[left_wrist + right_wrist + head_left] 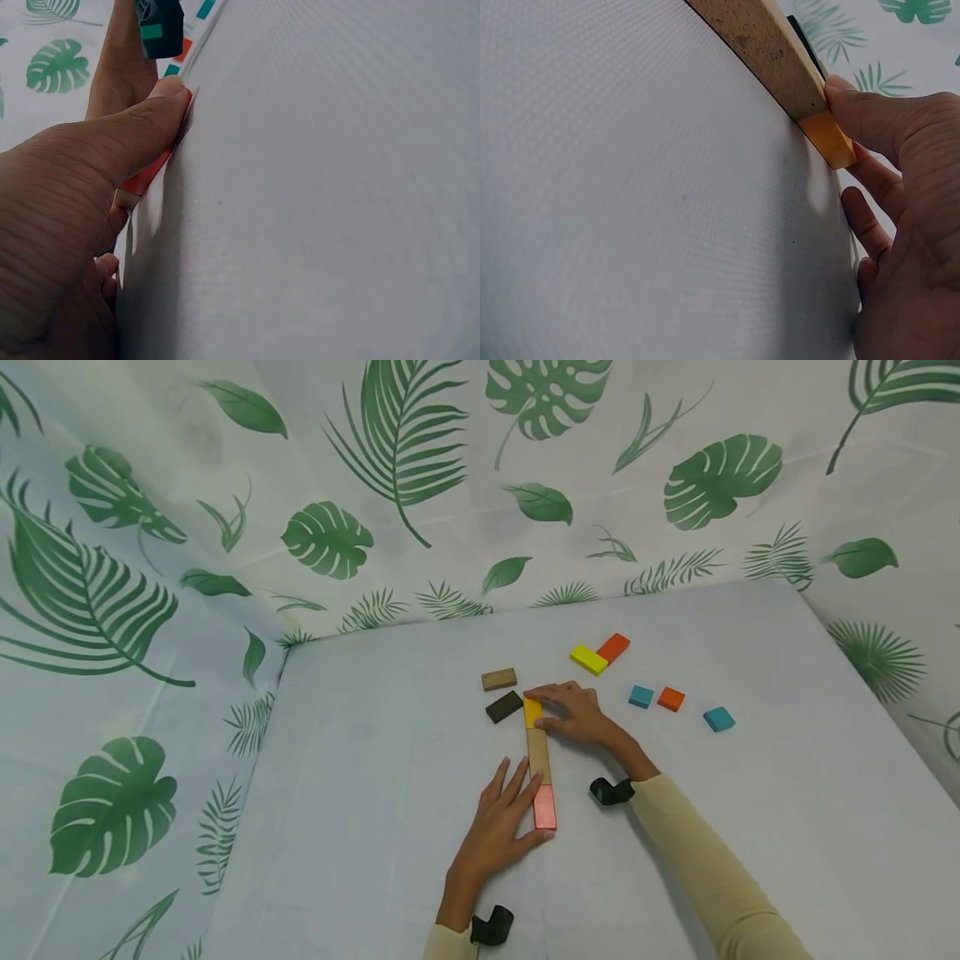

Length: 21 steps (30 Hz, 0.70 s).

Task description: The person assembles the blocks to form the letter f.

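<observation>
Three wooden blocks lie end to end in a straight row on the table: a yellow block [533,713] at the far end, a plain wood block [539,756] in the middle and a pinkish-red block [545,808] nearest me. My right hand [576,714] pinches the yellow block, its index finger at the far end and its thumb [866,112] on the side. My left hand [495,827] lies along the row's left side with fingers extended. Its thumb [142,124] touches the near end of the red block, and a fingertip overlaps the wood block.
A dark block [504,707] and a tan block [499,679] lie left of the row's far end. Farther back, a bright yellow block [588,659] meets an orange-red block [614,648]. To the right lie two blue blocks [641,696] and an orange block [671,698].
</observation>
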Available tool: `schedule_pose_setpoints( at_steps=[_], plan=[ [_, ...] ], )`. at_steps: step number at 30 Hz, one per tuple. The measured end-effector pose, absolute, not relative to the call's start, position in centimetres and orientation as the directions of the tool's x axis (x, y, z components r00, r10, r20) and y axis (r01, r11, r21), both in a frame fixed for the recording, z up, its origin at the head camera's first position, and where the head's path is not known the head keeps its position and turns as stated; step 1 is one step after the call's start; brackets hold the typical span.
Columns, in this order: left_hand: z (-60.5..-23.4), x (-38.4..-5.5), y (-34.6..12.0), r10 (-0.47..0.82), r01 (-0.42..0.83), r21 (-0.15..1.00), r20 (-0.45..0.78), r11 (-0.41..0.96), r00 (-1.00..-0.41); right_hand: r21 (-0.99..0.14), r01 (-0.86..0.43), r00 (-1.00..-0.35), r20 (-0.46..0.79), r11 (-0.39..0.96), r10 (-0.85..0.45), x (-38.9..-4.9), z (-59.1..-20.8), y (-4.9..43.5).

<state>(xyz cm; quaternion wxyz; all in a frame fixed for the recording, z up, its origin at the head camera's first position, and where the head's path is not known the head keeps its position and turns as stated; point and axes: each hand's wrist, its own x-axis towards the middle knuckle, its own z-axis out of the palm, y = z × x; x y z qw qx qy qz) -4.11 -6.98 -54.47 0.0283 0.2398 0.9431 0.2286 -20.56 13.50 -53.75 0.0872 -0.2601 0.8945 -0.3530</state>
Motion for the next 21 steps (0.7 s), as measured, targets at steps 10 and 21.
schedule_pose_setpoints(
  at_steps=[10, 21],
  plan=[
    [-54.53, -4.12, -6.97, 0.460, 0.435, 0.447, 0.058, 0.782, -0.886, -0.670, -0.410, -0.850, 0.036, 0.619, -0.525, -20.57, -53.66, 13.42],
    [-54.61, -4.15, -6.96, 0.458, 0.436, 0.447, 0.063, 0.781, -0.887, -0.667, -0.418, -0.844, 0.036, 0.616, -0.535, -20.71, -53.76, 13.44]
  ],
)
